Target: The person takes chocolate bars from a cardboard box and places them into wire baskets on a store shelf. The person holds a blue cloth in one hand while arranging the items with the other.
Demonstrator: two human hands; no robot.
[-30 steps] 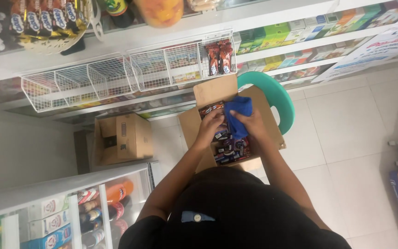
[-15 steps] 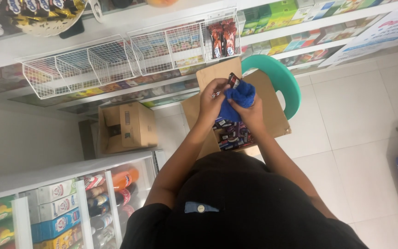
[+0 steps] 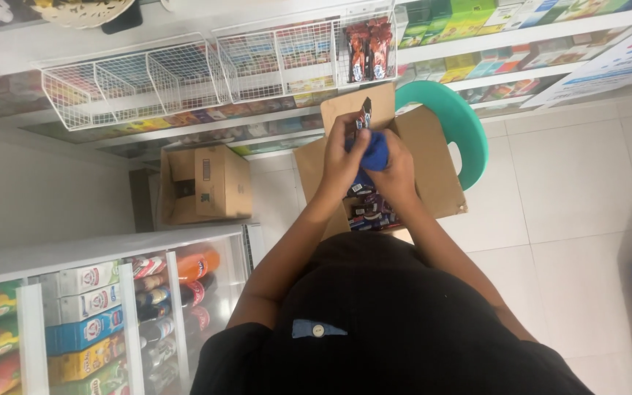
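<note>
While both hands work over open box [image 3: 433, 157], left hand [image 3: 345, 157] fingers pinch snack bar [image 3: 364, 115], right hand [image 3: 396, 172] grips blue cloth [image 3: 374, 152]. Far wire basket [image 3: 369, 47] holds few bars; many left in box.

Both forearms stretched forward from the body and converging; left hand [image 3: 343, 157] and right hand [image 3: 396, 172] pressed close together, fingers curled tight in a closed grasp, knuckles up, wrists slightly bent inward
</note>
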